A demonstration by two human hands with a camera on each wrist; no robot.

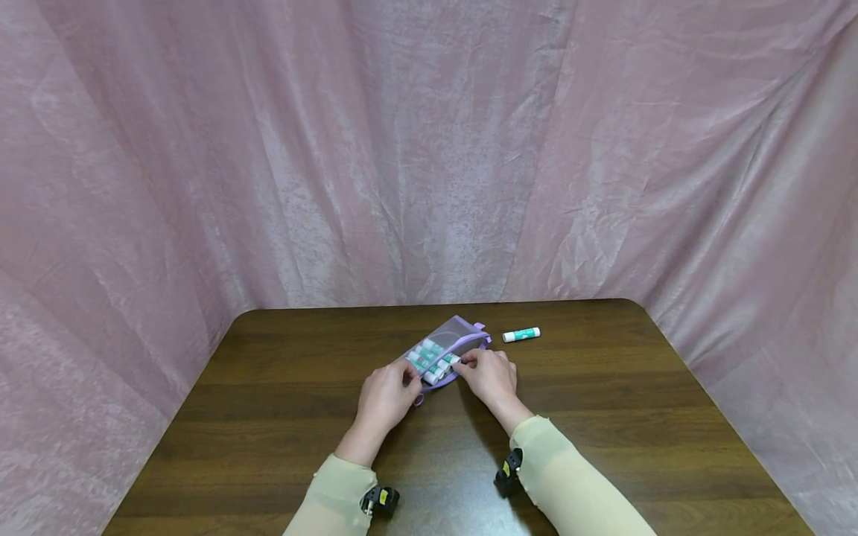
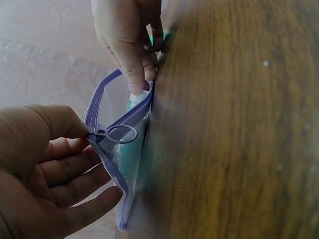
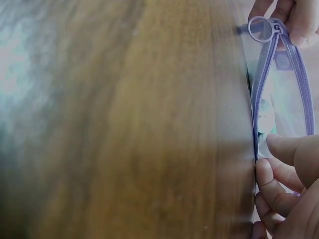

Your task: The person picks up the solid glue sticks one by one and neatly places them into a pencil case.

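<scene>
A purple mesh zip pouch (image 1: pixel 457 328) lies on the table with its zipper open and several white-and-teal glue sticks (image 1: pixel 420 362) inside. My left hand (image 1: pixel 387 393) pinches the pouch's near left corner between thumb and fingers, right at the zipper pull (image 2: pixel 122 133) with its ring. The other fingers of that hand spread along the pouch's side. At the pouch's mouth, my right hand (image 1: pixel 491 378) pinches the white end of one glue stick (image 2: pixel 140 97), thumb on the cap and fingertips at the rim. The rest of that stick is inside the pouch.
One more glue stick (image 1: pixel 521 335) lies on the brown wooden table (image 1: pixel 288 417), right of the pouch's far end. Pink curtains (image 1: pixel 429 149) hang behind the table's back edge. Each sleeve carries a small black wrist camera (image 1: pixel 380 500).
</scene>
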